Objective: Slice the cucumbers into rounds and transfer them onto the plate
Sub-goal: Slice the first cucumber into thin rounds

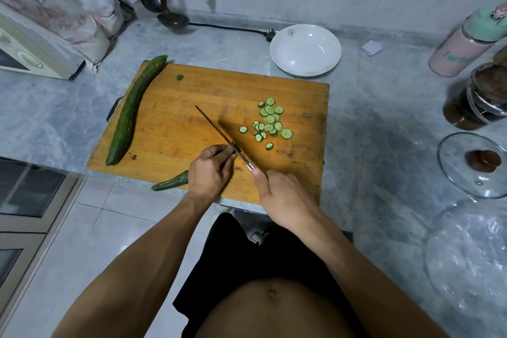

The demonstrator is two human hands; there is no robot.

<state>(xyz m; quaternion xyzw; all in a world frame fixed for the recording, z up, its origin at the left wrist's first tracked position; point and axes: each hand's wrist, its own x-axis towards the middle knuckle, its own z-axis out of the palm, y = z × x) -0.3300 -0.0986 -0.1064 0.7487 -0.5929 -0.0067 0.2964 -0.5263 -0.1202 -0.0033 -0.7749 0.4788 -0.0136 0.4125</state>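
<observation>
Right hand (277, 195) nearest us, fingers wrapped round the handle of the long thin-bladed knife (219, 134), thumb riding on top to steady the edge. Left hand (210, 170) curls over the short dark-green cucumber piece (171, 182), fingertips tucked against the blade, surely to guide each cut. Pale green rounds (270, 122) pile up to the right on the wooden cutting board (301, 90). A whole long cucumber (129, 115) waits along the left edge. White round plate (305, 49) sits just beyond the far corner, bare board between.

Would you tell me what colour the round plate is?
White, seen in the head view: the round white plate.
</observation>
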